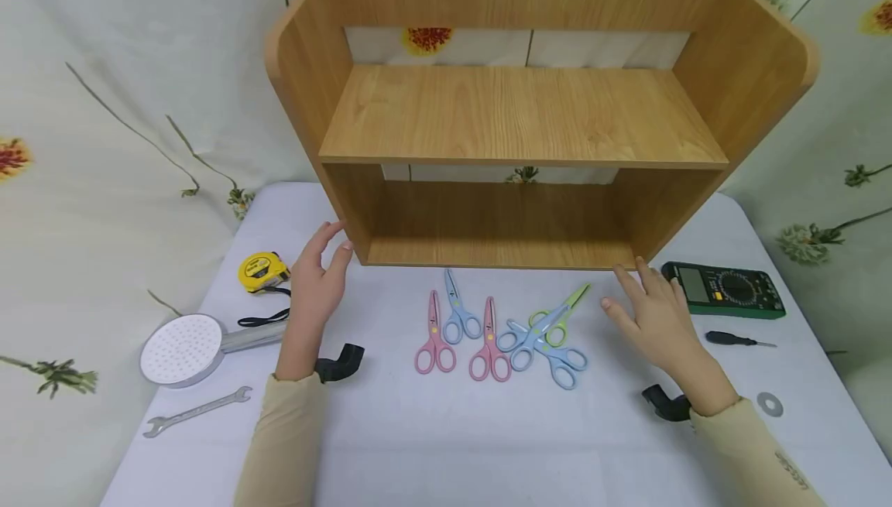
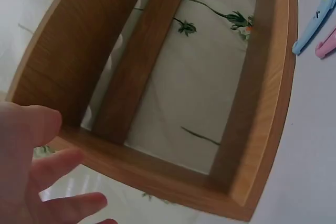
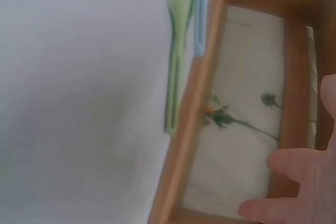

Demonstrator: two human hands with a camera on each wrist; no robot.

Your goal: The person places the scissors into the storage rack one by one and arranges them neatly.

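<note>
While both my hands sit low on the white bench (image 1: pixel 418 445), the wooden shelf (image 1: pixel 523 116) stands at its far middle, open front toward me. My left hand (image 1: pixel 317 282) has a relaxed, open grip, fingertips by the shelf's near-left corner, holding nothing. My right hand (image 1: pixel 655 317) is flat and open beside the near-right corner, also holding nothing. Between them, just near of the shelf, lie the scissors (image 1: pixel 498 333).

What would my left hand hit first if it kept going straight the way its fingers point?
Most likely the wooden shelf: the left hand points at its lower left corner, fingertips almost touching.
</note>
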